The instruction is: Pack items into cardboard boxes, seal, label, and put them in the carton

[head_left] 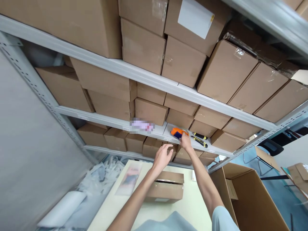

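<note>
- Right hand (185,141): arm stretched up, fingers on near end of orange tape dispenser (177,132). Closure round it not discernible (back of hand faces camera).
- Dispenser sits at front of shelf (158,131), beside two utility knives (200,138); likely parked there for easy reach.
- Left hand (162,157): open, empty, raised above small carton (166,189) on table (173,211).

this is looking like a packing stockroom: grey metal shelving (144,75) is carrying rows of sealed cardboard boxes (141,48), an orange tape dispenser (177,132) and utility knives (199,139) are lying on one shelf, a small box (166,189) is sitting on a packing table (192,207), and an open carton (250,199) is standing beside it.
</note>
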Tool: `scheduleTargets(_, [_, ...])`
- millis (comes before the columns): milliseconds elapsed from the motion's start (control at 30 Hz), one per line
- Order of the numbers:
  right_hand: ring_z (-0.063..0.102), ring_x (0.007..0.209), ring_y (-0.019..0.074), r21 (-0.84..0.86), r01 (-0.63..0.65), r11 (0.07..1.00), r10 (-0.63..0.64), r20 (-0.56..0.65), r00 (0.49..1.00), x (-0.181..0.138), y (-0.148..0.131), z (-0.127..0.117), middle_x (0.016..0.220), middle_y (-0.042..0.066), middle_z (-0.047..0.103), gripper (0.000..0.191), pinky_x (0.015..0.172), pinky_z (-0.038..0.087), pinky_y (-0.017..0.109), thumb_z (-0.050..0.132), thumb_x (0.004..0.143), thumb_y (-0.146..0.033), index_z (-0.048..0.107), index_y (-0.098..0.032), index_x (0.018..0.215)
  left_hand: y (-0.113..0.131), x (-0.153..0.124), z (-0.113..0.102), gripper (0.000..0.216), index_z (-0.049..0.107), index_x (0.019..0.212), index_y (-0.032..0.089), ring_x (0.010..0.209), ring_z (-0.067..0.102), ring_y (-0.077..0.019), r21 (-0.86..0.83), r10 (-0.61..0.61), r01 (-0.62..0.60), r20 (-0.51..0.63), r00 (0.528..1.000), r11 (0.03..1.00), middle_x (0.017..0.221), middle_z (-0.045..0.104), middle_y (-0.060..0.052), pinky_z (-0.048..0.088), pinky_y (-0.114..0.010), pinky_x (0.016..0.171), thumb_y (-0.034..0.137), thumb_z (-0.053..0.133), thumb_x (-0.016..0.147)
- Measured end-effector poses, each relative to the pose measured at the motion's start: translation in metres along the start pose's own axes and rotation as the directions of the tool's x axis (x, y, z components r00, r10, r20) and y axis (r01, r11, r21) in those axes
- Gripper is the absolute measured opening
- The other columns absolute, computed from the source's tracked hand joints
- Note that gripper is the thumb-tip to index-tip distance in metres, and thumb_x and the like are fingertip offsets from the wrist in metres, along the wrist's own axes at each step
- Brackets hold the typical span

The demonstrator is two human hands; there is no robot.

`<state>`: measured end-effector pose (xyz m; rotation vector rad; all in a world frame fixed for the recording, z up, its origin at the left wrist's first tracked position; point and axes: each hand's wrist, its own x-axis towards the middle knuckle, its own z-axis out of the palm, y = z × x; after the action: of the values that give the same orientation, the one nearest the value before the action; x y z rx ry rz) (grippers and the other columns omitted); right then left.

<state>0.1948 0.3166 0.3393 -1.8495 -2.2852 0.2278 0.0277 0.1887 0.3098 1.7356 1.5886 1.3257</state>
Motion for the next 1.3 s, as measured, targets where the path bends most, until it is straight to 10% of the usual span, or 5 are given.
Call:
scheduleTargets(100, [0.070,0.120,0.0288,0.405,0.044,0.913,-0.011,-0.083,0.996,-0.044,0.004,0.013,0.131,0.020,0.074,0.044,0.109,0.054,0.041,0.053,0.104,-0.029,0.054,-0.010,0.144,-0.005,-0.032,-0.008,0.029,0.072,0.119,0.024,0.111,0.078,-0.0272,-0.144,-0.086,0.084,-0.003,0.996,0.986,0.124,0.079,-0.010,0.062,-0.044,0.104,0.037,0.058,0.098])
scheduleTargets(233, [0.071,0.118,0.0269,0.866,0.075,0.495,-0.004,-0.084,0.996,-0.137,-0.009,0.038,0.127,0.014,0.076,0.049,0.108,0.056,0.040,0.065,0.098,-0.055,0.062,-0.019,0.131,0.004,-0.087,-0.015,0.031,0.072,0.120,0.022,0.103,0.078,-0.0220,-0.346,-0.187,0.178,0.009,0.982,0.921,0.119,0.078,-0.009,0.064,-0.039,0.100,0.043,0.062,0.100])
scheduleTargets(567, [0.072,0.123,0.0280,0.955,-0.209,0.209,0.048,0.203,0.978,-0.264,-0.048,0.049,0.127,0.010,0.079,0.060,0.116,0.055,0.044,0.080,0.088,-0.069,0.069,-0.024,0.126,0.029,-0.168,-0.041,0.021,0.075,0.111,0.023,0.095,0.077,-0.0202,-0.314,-0.236,0.247,0.074,0.969,0.917,0.113,0.079,-0.006,0.066,-0.036,0.093,0.039,0.071,0.098])
scheduleTargets(900, [0.077,0.106,0.0277,0.897,-0.334,0.290,0.025,0.342,0.939,-0.288,-0.049,0.063,0.111,0.007,0.084,0.068,0.100,0.063,0.041,0.073,0.086,-0.083,0.075,-0.021,0.113,0.021,-0.197,-0.065,0.025,0.077,0.118,0.026,0.092,0.076,-0.0203,-0.191,-0.250,0.294,0.222,0.942,0.937,0.112,0.080,-0.004,0.066,-0.037,0.093,0.040,0.068,0.099])
scheduleTargets(1300, [0.074,0.098,0.0272,0.742,-0.034,0.669,-0.234,0.254,0.938,-0.302,-0.032,0.023,0.109,0.009,0.080,0.042,0.091,0.062,0.039,0.075,0.099,-0.059,0.075,-0.023,0.120,0.041,-0.145,-0.119,0.039,0.075,0.132,0.026,0.116,0.071,-0.0255,-0.196,-0.172,0.199,0.146,0.974,0.960,0.131,0.074,-0.008,0.064,-0.042,0.104,0.047,0.067,0.100])
